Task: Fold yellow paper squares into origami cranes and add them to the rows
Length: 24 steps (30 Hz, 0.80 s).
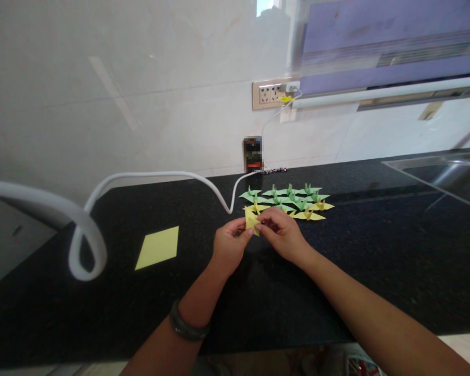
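Observation:
A small piece of folded yellow paper (pixel 251 221) is held up over the dark countertop between both hands. My left hand (pixel 230 245) pinches its left and lower side between thumb and fingers. On the other side, my right hand (pixel 284 235) closes thumb and forefinger on the paper's right edge. Just behind the hands stand rows of folded paper cranes, green ones (pixel 290 193) at the back and yellow ones (pixel 308 214) nearer; my hands hide part of them. A flat stack or sheet of yellow square paper (pixel 159 247) lies to the left.
A thick white cable (pixel 172 174) loops across the left side of the black countertop (pixel 121 313). Against the wall leans a phone-like object (pixel 253 154), blurred out, below a socket (pixel 270 94) with a plugged-in charger. A sink (pixel 446 172) is at the right.

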Motion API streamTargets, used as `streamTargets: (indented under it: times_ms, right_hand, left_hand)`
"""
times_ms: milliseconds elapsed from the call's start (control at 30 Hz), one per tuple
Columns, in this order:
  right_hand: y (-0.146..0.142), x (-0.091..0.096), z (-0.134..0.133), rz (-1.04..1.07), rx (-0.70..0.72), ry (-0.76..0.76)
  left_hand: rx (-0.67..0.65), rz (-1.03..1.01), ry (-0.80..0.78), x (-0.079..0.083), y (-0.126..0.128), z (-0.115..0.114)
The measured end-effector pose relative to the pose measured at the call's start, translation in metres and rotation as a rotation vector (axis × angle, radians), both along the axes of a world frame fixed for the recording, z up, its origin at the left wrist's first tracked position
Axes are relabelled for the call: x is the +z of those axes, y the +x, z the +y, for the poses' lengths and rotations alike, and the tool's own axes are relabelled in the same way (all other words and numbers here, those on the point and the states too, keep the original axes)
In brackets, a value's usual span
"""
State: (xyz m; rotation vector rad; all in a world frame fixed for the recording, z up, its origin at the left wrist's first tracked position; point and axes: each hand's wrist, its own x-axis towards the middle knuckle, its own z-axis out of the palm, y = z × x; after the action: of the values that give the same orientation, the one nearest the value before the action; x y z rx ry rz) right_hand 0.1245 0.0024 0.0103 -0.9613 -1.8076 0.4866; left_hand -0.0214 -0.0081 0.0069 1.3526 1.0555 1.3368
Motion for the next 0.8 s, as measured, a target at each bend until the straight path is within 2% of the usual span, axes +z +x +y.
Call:
streamTargets:
  times_ms: [133, 333, 433, 600, 667, 800]
  right_hand:
    - [0.001, 0.002, 0.0, -0.009, 0.052, 0.048]
    - [0.003, 0.001, 0.001, 0.049, 0.082, 0.082]
    - [0.004, 0.003, 0.0, 0.059, 0.083, 0.077]
    - [0.004, 0.006, -0.001, 0.085, 0.068, 0.104]
    - [0.005, 0.006, -0.001, 0.067, 0.082, 0.111]
    - [0.004, 0.005, -0.001, 0.045, 0.115, 0.107]
  left_hand:
    - [0.046, 0.028, 0.083, 0.003, 0.002, -0.005]
    - [0.115, 0.198, 0.223, 0.011, 0.003, -0.011]
    - [0.106, 0.147, 0.199, 0.011, 0.002, -0.009]
    - [0.021, -0.119, 0.021, 0.012, -0.003, -0.004]
    - [0.016, -0.109, -0.007, 0.012, -0.005, -0.003]
    - [-0.002, 0.007, 0.034, 0.01, -0.006, -0.002]
